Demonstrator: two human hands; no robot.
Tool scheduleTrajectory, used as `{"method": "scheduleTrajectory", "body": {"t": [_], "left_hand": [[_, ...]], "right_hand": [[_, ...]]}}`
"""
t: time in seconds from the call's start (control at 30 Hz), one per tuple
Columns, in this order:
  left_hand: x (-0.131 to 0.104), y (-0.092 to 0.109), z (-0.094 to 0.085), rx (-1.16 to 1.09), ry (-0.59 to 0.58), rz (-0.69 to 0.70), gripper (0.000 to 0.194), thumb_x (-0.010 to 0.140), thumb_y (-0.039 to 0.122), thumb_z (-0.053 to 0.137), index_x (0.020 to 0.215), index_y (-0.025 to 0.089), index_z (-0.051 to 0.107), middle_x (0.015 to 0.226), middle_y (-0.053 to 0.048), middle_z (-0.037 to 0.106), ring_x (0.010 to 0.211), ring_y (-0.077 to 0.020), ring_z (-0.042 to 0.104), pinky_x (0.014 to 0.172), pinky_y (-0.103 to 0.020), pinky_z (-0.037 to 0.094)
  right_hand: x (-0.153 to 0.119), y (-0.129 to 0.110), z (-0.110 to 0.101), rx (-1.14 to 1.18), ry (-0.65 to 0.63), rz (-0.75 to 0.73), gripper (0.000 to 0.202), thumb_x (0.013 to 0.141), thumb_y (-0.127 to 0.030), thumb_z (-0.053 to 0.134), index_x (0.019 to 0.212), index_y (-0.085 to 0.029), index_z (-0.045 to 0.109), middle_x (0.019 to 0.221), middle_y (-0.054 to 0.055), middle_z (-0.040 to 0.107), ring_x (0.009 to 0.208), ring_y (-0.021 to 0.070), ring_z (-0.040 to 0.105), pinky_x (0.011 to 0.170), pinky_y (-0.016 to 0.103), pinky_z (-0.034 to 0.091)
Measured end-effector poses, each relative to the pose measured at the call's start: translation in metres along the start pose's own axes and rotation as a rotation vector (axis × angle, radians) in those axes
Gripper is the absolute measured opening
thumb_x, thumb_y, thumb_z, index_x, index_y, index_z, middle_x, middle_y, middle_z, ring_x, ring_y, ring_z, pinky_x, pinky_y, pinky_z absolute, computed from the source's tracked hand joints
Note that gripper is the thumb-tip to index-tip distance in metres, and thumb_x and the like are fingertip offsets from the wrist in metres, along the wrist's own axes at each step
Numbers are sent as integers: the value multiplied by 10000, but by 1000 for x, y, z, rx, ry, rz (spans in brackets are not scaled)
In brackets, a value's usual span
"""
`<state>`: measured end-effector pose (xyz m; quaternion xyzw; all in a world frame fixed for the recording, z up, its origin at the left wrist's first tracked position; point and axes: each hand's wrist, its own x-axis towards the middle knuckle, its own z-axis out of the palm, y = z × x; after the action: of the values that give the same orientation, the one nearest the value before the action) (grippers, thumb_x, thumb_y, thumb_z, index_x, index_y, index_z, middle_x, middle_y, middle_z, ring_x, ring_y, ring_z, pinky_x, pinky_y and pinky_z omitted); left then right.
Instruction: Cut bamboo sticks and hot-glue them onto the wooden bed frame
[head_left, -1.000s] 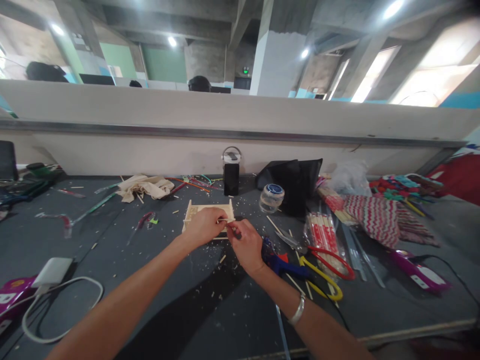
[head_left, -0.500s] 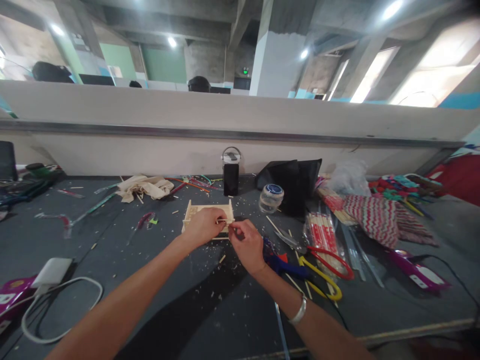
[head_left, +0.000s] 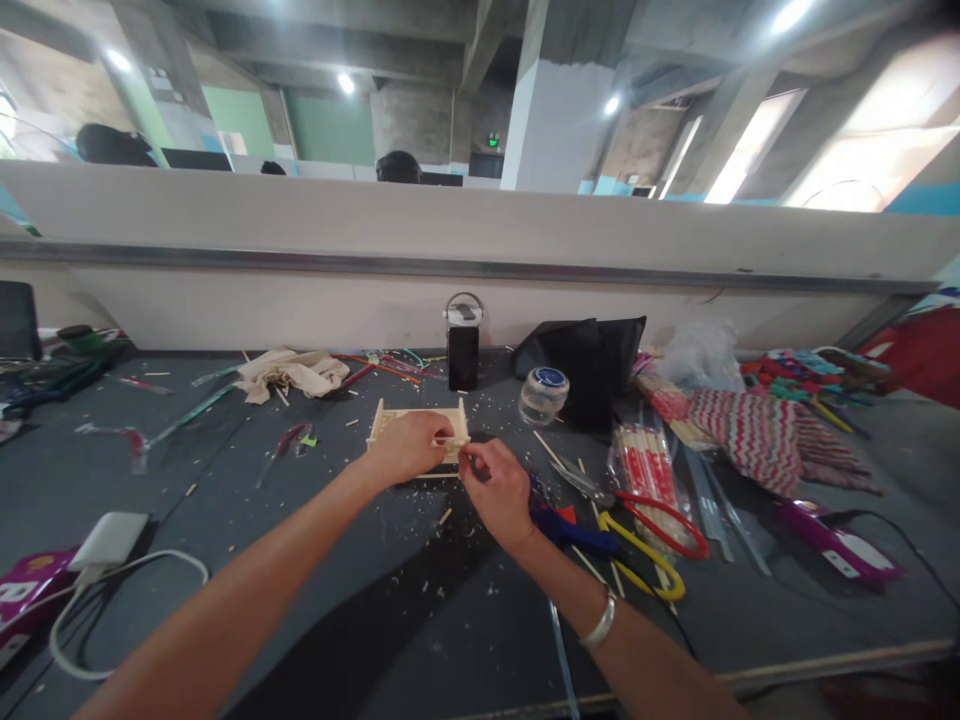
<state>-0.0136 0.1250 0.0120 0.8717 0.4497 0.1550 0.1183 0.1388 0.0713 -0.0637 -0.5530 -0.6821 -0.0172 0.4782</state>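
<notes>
A small frame of pale wooden sticks [head_left: 384, 420] stands on the dark table, with short posts at its corners. My left hand [head_left: 411, 447] reaches over the frame and pinches a short wooden stick [head_left: 454, 440] near its right side. At that stick's right end, the fingertips of my right hand [head_left: 499, 492] are closed in a pinch. My fingers partly cover the stick and the frame's front, so the exact contact there is hidden.
Scissors [head_left: 652, 520] with red and yellow handles and a packet of sticks [head_left: 646, 465] lie right. Beyond the frame stand a black phone [head_left: 463, 358] and a clear jar [head_left: 543, 398]. A beige cloth [head_left: 292, 374] lies back left; a white charger [head_left: 112, 540] sits front left.
The view has shifted very slightly. Both hands hold nearly the same pose at the frame's right side, and the stick between them has barely moved.
</notes>
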Motion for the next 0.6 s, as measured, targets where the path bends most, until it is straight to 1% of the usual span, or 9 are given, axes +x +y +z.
{"method": "scheduleTrajectory", "body": {"t": [0.2,0.33,0.6], "left_hand": [[-2,2,1,-1,11,-2,226,719,123,515,839,164,702,839,-59,719,797,-201,634,713,-278,457],[-1,3,-1,-15,13,-3,217,719,122,511,804,172,705,810,-44,716,769,-188,631,688,-264,449],[-1,3,1,-49,35,-6,190,744,171,530,813,175,708,818,-39,720,755,-180,628,670,-261,439]], "right_hand": [[2,-4,4,-70,1,-47,139,885,-302,568,856,-219,675,722,4,599,689,134,554,642,228,384],[4,-5,5,-113,4,-77,159,895,-303,556,834,-211,669,715,11,606,703,143,556,659,235,377],[5,-5,5,-167,2,-110,167,897,-283,554,784,-206,651,702,10,606,709,149,553,659,240,366]]}}
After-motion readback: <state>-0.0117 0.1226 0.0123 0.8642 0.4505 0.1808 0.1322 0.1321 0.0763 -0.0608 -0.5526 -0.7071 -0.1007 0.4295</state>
